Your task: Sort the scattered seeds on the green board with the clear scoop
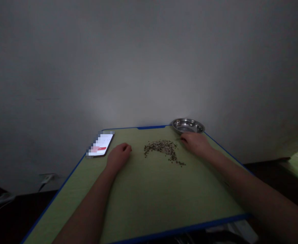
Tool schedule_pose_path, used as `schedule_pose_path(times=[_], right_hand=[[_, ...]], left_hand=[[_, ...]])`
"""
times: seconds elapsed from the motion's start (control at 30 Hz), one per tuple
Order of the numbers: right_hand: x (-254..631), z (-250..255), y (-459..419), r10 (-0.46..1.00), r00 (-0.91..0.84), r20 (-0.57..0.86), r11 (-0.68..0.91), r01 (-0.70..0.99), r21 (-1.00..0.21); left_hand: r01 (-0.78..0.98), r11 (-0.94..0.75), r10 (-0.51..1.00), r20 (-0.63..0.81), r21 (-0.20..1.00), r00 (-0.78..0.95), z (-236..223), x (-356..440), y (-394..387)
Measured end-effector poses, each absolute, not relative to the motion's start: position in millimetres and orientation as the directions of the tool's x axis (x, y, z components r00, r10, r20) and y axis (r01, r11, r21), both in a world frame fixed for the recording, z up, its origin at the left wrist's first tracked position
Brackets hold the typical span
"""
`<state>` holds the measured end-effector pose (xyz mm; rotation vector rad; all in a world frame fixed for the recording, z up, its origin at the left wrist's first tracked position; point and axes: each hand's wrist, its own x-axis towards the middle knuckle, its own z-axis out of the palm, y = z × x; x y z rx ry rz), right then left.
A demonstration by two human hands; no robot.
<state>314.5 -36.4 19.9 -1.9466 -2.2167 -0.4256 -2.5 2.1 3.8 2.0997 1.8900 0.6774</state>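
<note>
A loose patch of small dark and pale grains [161,147], like seeds or beans, is spread on the green tabletop, with a tail trailing to the lower right. To its left my left hand [118,156] rests on the table, fingers curled closed and nothing showing in them. My right hand [195,144] is at the right end of the grains, just in front of a shiny metal bowl [188,125]. Its fingers are pinched together, and a faint thin tip shows at them, too blurred to name.
A phone [100,144] with a lit screen lies at the table's left edge. Blue trim borders the green table [159,200], which stands against a grey wall. A plug in a wall socket [47,178] and cables are low on the left.
</note>
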Motion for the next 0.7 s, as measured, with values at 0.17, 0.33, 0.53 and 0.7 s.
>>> schedule_pose_path(times=[0.17, 0.33, 0.53, 0.7], right_hand=[[314, 20, -50, 0.934, -0.238, 0.265, 0.21, 0.969, 0.13], [315, 21, -77, 0.932, -0.27, 0.242, 0.254, 0.963, 0.094], [315, 14, -107, 0.907, -0.328, 0.263, 0.324, 0.944, 0.061], [307, 10, -130, 0.885, -0.374, 0.277, 0.368, 0.927, 0.075]], left_hand=[[0.878, -0.135, 0.984, 0.169, 0.46, 0.062, 4, -2, 1], [0.877, -0.131, 0.983, 0.176, 0.462, 0.054, 4, -1, 1], [0.881, -0.125, 0.985, 0.166, 0.457, 0.054, 4, -1, 2], [0.875, -0.129, 0.985, 0.16, 0.467, 0.06, 4, -2, 3]])
